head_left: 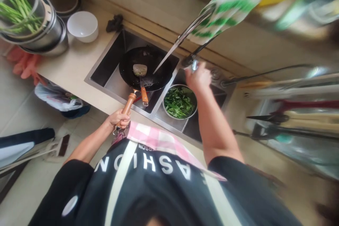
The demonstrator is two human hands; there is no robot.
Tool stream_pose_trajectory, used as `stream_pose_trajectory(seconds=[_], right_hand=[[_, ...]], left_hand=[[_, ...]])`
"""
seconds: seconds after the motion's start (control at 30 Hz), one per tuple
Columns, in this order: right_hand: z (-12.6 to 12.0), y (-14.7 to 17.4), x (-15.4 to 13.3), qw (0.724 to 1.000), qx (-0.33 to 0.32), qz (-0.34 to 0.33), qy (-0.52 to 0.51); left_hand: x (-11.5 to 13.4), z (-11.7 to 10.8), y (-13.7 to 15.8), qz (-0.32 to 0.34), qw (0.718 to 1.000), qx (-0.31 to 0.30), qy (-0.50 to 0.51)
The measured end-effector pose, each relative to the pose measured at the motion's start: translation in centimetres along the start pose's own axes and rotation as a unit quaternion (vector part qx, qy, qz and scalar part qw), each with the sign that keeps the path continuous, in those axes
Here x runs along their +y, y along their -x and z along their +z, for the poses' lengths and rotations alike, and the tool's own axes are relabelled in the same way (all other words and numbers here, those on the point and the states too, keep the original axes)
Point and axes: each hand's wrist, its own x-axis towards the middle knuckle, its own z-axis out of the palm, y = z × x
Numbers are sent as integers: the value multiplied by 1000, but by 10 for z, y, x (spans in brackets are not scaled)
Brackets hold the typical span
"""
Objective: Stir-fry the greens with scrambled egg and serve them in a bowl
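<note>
My left hand (122, 118) is closed around the wooden handle of a black wok (127, 64), which is over the left sink basin. A spatula (143, 93) with a wooden grip rests in the wok, its blade inside. From the faucet (194, 23) a stream of water (165, 56) runs down into the wok. My right hand (199, 76) grips the metal faucet lever (195, 65) at the back of the sink; its fingertips are partly hidden. Below my right forearm, a round pot (163, 107) of cut green leaves (178, 103) stands in the right basin.
A white bowl (82, 26) and stacked metal pots (57, 39) with green stalks (19, 9) stand on the left counter. Orange gloves (25, 64) and a plastic bag (55, 97) hang at its edge. A green-and-white cloth (225, 12) hangs behind the faucet. Utensils (291, 127) lie right.
</note>
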Motion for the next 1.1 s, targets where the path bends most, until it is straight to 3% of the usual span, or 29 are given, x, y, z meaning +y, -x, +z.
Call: stream_pose_trajectory(seconds=[0.03,0.07,0.17,0.23,0.3,0.43,0.57,0.73,0.8,0.9,1.03,1.1], right_hand=[[7,21,-14,999,-26,-22,1],[15,41,-29,992,-86,-88,-5],[44,87,-71,944,-230,-233,35],[55,98,-85,927,-262,-255,82],[54,93,-84,931,-259,-228,117],[29,63,-60,948,-189,-165,198],[-5,44,-46,943,-147,-146,259],[-57,36,-35,929,-187,-181,264],[-65,30,-36,915,-228,-216,252],[-41,22,-48,905,-262,-248,224],[20,23,-71,940,-191,-212,187],[34,28,-77,945,-159,-192,214]], left_hand=[[-1,1,-1,2,1000,4,1],[-2,1,-2,3,1000,8,0],[-6,-1,-5,2,1000,21,-9],[-10,-4,-6,6,1000,25,-15],[-14,-8,-7,13,999,26,-16],[-21,-15,-8,16,1000,20,1],[-28,-18,-8,27,999,16,29],[-34,-20,-10,25,999,-10,43],[-37,-20,-12,24,998,-6,56],[-41,-20,-14,11,997,0,71],[-45,-21,-15,2,995,-11,97],[-46,-22,-16,-1,994,-15,109]])
